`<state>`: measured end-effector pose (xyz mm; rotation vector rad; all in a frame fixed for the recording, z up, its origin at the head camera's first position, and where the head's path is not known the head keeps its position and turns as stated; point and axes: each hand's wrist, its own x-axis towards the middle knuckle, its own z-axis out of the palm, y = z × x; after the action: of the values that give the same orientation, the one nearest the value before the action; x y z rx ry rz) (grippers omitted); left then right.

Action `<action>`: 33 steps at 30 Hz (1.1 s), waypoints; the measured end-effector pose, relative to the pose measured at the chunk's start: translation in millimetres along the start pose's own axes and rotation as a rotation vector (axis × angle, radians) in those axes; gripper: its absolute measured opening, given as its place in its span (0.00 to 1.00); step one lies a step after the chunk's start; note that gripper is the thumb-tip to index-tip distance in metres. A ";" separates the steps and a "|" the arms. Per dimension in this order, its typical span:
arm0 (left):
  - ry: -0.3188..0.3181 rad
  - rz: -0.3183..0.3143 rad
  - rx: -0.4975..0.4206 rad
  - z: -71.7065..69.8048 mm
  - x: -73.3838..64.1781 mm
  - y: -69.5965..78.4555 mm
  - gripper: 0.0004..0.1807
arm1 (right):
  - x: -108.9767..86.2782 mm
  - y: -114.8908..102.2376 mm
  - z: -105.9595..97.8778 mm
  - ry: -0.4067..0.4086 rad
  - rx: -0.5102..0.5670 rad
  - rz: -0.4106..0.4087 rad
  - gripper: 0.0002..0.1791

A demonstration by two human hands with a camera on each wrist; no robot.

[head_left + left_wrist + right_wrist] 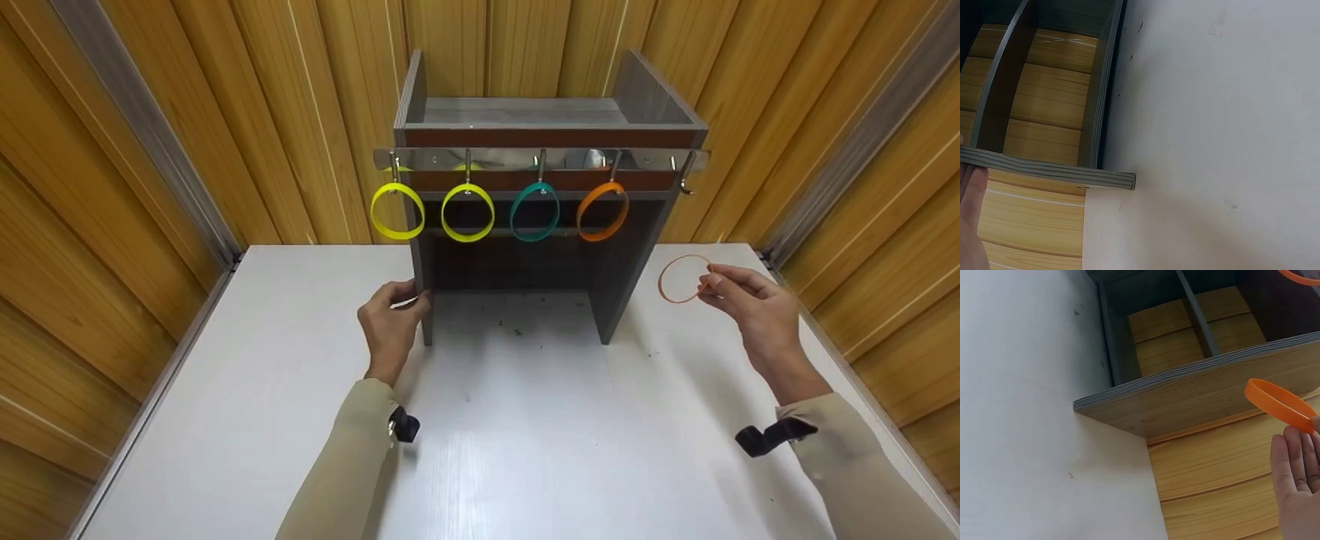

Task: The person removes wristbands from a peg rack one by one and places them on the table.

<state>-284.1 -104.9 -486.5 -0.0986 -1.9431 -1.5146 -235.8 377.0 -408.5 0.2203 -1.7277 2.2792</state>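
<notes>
Hung, one per hook (pixel 542 161) on the metal rail (pixel 502 159) of the grey shelf unit (pixel 630 255): two yellow rings (pixel 399 235) (pixel 467 238), a teal ring (pixel 534 237), an orange ring (pixel 583 214). Unhung orange ring (pixel 1275 408): one, pinched by the right hand (pixel 765 319), below rail, beside unit. Bare: the rightmost hook (pixel 685 174). Left hand (pixel 390 322): gripping the unit's left side panel (pixel 1055 169). Progress, as judged: four rings placed, one ring and one hook outstanding

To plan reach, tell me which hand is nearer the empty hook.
Right. The right hand is below and right of the hook; the left hand is farther, gripping the shelf's left panel.
</notes>
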 end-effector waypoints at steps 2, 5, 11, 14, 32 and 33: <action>0.001 -0.003 -0.004 0.4 0.2 0.0 0.09 | -1.2 4.5 -2.0 0.001 -0.016 0.017 0.10; 0.001 -0.010 -0.007 1.2 0.7 0.7 0.10 | -3.1 9.8 -4.7 0.008 -0.042 0.047 0.10; -0.001 -0.011 -0.003 1.9 0.6 2.2 0.10 | -7.3 20.0 -8.9 0.030 -0.106 0.114 0.13; 0.001 -0.014 -0.022 1.8 0.3 1.6 0.10 | -9.6 26.2 -10.3 0.034 -0.124 0.128 0.13; -0.006 -0.045 -0.008 -0.1 -0.9 1.7 0.11 | -20.4 60.4 -16.3 0.060 -0.236 0.231 0.08; -0.006 -0.046 -0.005 -0.1 -0.6 2.0 0.11 | -20.4 61.8 -16.6 0.060 -0.244 0.238 0.09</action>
<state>-282.7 -104.1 -485.1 -0.0606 -1.9581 -1.5510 -234.5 374.9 -475.6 -0.1075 -2.0739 2.1731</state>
